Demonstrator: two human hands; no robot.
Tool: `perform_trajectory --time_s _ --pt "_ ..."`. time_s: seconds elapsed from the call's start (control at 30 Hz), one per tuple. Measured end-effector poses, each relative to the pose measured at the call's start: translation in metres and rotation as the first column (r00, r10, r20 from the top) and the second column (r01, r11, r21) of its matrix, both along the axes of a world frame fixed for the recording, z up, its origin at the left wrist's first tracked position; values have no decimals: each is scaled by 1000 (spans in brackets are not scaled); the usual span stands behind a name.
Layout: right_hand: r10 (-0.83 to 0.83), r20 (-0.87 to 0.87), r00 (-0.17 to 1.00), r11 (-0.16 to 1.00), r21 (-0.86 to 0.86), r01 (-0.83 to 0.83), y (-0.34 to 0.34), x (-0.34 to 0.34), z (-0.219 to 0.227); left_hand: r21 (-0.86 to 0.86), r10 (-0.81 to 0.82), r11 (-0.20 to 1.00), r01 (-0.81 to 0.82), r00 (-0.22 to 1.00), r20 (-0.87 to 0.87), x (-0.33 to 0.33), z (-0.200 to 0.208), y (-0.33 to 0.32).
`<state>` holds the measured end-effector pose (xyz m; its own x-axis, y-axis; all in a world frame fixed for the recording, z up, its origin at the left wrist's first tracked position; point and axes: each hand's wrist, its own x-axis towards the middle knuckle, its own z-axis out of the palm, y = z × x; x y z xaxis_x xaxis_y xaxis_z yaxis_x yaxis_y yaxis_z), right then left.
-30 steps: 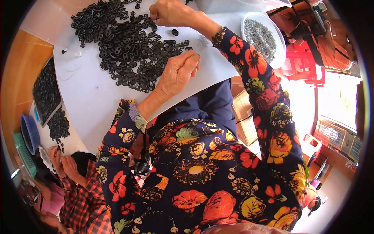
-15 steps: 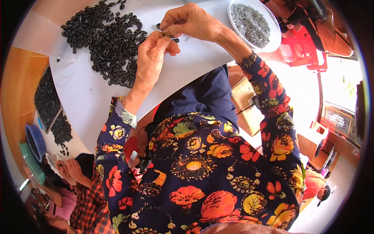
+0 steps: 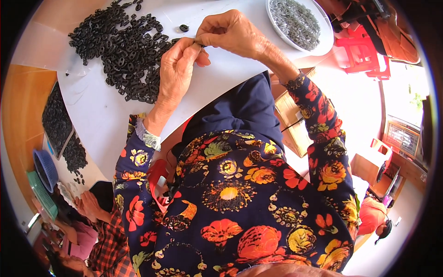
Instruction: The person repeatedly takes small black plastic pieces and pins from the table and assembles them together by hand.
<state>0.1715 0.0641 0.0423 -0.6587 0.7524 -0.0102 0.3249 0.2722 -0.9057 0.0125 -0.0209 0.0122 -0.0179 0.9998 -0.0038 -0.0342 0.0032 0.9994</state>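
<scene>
My left hand [image 3: 177, 64] and my right hand [image 3: 233, 34] meet over the white table, thumbs and fingertips pinched together. A small black piece [image 3: 201, 45] shows between them, mostly covered by the fingers, so its exact shape is hidden. To the left of my left hand spreads a large heap of small black oval pieces with two holes [image 3: 131, 64]. One loose black oval piece [image 3: 184, 28] lies on the table just beyond my fingertips. A white round bowl [image 3: 326, 46] full of small silvery-grey parts [image 3: 295, 23] stands to the right of my right hand.
At the left, a tray of black pieces [image 3: 56, 117] lies beside a smaller heap [image 3: 74, 154]. A blue basket [image 3: 45, 170] and a green basket [image 3: 41, 196] stand nearby. Another person's hands [image 3: 88, 204] work at lower left. A red stool [image 3: 362, 55] and cardboard box [image 3: 293, 124] are rightward.
My right hand has shifted slightly down and right, and both hands stay pinched together. The loose oval piece beyond the fingertips, partly covered before, now shows whole.
</scene>
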Motion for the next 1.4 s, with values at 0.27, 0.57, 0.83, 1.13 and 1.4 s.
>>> perform_trajectory --time_s 0.27,0.57,0.83,1.13,1.4 --pt "-160 -8 987 915 374 151 36 20 6 -27 -57 998 55 996 -72 4 12 -8" --pt "65 214 975 891 427 -153 49 21 13 -3 -123 992 123 989 -85 11 9 -13" --pt "65 197 978 902 408 -142 56 10 11 3 -158 987 159 984 -85 10 3 -12" --pt "95 226 970 874 447 -190 51 11 13 -21 -157 988 156 984 -86 10 3 -12" --pt "99 426 899 811 490 -321 36 -27 5 -27 -150 989 148 985 -83 12 9 -12"
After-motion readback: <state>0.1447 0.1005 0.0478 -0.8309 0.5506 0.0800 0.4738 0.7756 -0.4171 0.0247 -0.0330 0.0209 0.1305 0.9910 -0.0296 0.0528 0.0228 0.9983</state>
